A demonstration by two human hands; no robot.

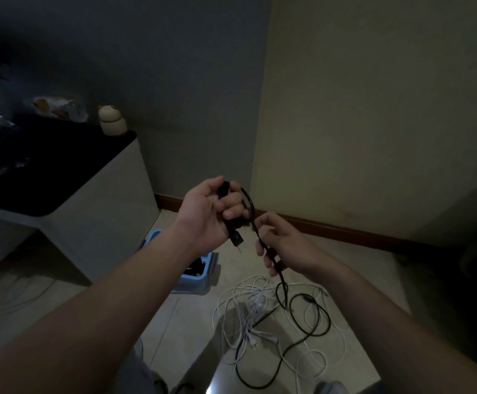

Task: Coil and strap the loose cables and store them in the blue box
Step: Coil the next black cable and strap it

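Observation:
My left hand (206, 214) is closed around the plug end of a black cable (314, 334), with the plug sticking out below the fist. From there the cable arches over to my right hand (281, 245), which pinches it between the fingers. Below that hand the black cable hangs down and lies in loose loops on the floor. A tangle of white cables (243, 308) lies under and around it. The blue box (200, 275) stands on the floor behind my left forearm, with dark cable inside; much of it is hidden by the arm.
A white cabinet with a dark top (61, 177) stands at the left, carrying a pale jar (112, 120) and bags. Walls with a brown skirting board (331, 228) close the corner ahead. Another white cable (18, 297) runs along the floor at the left.

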